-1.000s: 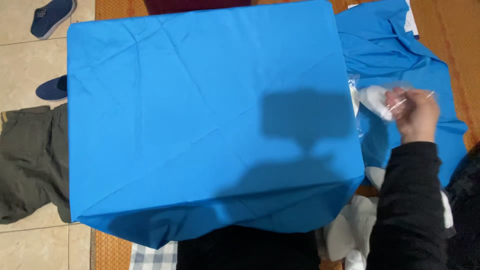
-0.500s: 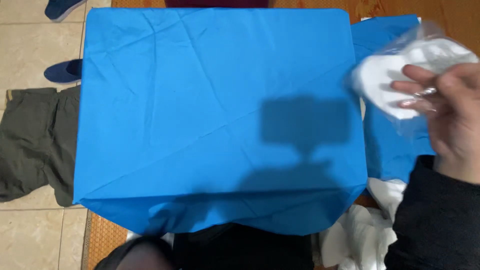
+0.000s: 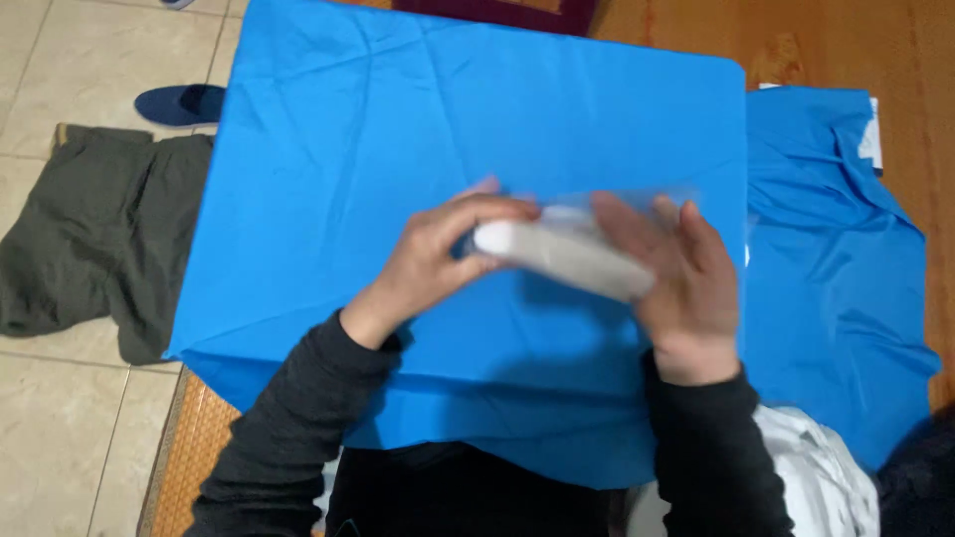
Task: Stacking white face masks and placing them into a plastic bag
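Both hands (image 3: 557, 264) hold a seemingly bagged white bundle (image 3: 562, 254).

Blue-covered bench amid clothes, floor tiles and a woven mat

A bright blue cloth (image 3: 398, 129) drapes the whole bench, creased lightly and hanging over its near edge. To the right, a second blue garment (image 3: 836, 298) lies spread on the wooden floor (image 3: 895, 50), touching the bench's side. On the left, a dark olive garment (image 3: 90, 239) lies crumpled on pale tiles (image 3: 60, 418), with a navy slipper (image 3: 179, 102) just beyond it. A woven straw mat (image 3: 194, 447) shows under the bench's near left corner, and white fabric (image 3: 821, 487) sits at lower right.
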